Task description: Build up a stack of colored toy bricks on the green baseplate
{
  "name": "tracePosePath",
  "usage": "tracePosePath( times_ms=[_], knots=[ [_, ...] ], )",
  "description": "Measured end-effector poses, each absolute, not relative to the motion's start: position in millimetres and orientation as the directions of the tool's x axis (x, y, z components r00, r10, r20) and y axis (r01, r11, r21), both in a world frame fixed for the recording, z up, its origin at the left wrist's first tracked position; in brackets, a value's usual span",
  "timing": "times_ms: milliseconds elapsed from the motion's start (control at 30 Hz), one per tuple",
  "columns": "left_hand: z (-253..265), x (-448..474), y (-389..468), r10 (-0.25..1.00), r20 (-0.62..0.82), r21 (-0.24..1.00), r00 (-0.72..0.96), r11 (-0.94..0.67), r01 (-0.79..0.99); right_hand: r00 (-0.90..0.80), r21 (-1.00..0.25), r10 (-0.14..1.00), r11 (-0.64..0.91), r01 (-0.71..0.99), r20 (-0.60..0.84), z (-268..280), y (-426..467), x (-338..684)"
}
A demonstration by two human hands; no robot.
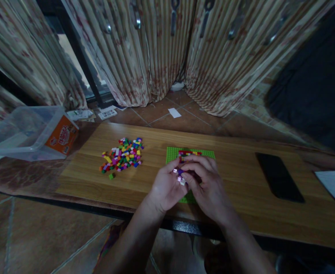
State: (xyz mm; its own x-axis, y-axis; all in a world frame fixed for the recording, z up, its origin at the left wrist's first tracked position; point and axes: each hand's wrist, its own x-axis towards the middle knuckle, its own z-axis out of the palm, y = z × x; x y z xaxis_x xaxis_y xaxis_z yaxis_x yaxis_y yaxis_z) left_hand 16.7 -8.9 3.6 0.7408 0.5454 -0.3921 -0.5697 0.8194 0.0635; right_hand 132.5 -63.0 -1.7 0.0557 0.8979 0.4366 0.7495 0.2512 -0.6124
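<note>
Several small toy bricks, white, pink and purple, lie in the cupped palm of my left hand, which is held over the baseplate. My right hand meets it from the right, its thumb and fingers bent together at a purple brick. The fingers partly cover the bricks. Beneath both hands is a green studded baseplate. Near its far edge are rows of red, yellow and other bricks, partly hidden by my right hand.
A loose pile of coloured bricks lies left on the wooden table, with one green brick apart. A clear plastic bin with an orange label stands at the far left. A black phone-like slab and white paper lie right.
</note>
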Motion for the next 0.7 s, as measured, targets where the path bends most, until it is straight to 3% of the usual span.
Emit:
tracePosePath(
  times_ms=[167,300,533,700],
  knots=[
    [-1.8,17.1,-7.5,0.621,-0.385,0.231,0.683,0.781,-0.580,0.291,-0.745,0.824,0.218,0.630,0.487,-6.9,-63.8,137.5],
    [-2.9,14.2,-6.5,0.619,-0.402,0.286,0.675,0.785,-0.549,0.496,-0.874,0.761,0.187,0.449,0.418,-11.9,-65.0,141.1],
    [-5.5,8.2,-7.4,0.540,-0.376,0.297,0.753,0.840,-0.454,0.300,-0.775,0.824,0.241,0.584,0.481,-5.9,-67.2,131.9],
    [-5.6,5.9,-11.2,0.528,-0.375,0.343,0.762,0.843,-0.415,0.371,-0.844,0.816,0.240,0.479,0.442,-7.7,-65.5,121.4]
  ],
)
